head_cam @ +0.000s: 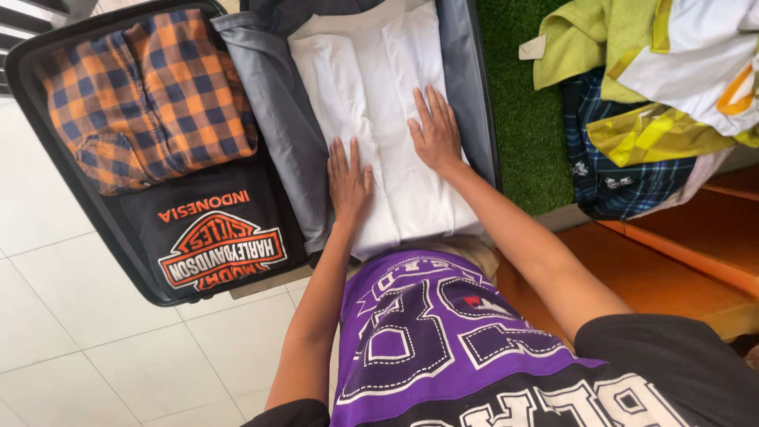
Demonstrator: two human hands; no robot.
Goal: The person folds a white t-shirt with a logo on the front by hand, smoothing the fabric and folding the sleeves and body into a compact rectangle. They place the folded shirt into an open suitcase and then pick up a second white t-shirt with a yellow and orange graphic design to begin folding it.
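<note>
1. White floor tiles (95, 348) fill the lower left of the frame, with an open black suitcase (32, 103) above them.
2. Your left hand (348, 183) and right hand (435, 134) lie flat, fingers extended, gripping nothing, on a folded white shirt (364, 71) at upper centre.
3. An orange checked shirt (150, 95) lies in the suitcase's upper-left half.

A small cream paper tag (532, 48), roughly square, hangs at the edge of the yellow-green garment (581, 39) lying on the green turf at upper right. No packages, signs or screens show anywhere else in view.
</note>
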